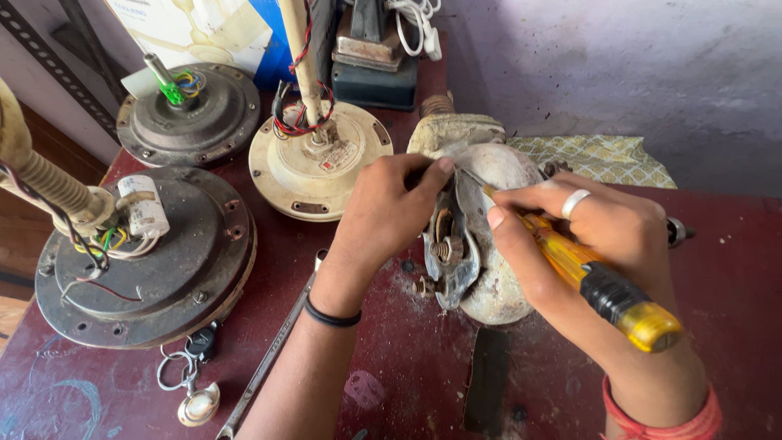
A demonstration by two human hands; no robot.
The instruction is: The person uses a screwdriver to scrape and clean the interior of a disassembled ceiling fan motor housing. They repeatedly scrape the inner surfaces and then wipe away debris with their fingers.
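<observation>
Right hand (pixel 599 232) grips a yellow-handled screwdriver (pixel 603 289), tip at the cream fan motor housing (pixel 497 236) mid-frame on the maroon tabletop (pixel 407 367). Left hand (pixel 391 208) clasps the housing's top edge. Key ring (pixel 191 383) lower left. Dark ceiling fan motor (pixel 155 269) at left; cream one (pixel 318 159) and another dark one (pixel 191 114) farther up.

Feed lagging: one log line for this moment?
left hand: steadies fan motor housing | right hand: holds yellow screwdriver, tip inside housing | surface: maroon table
</observation>
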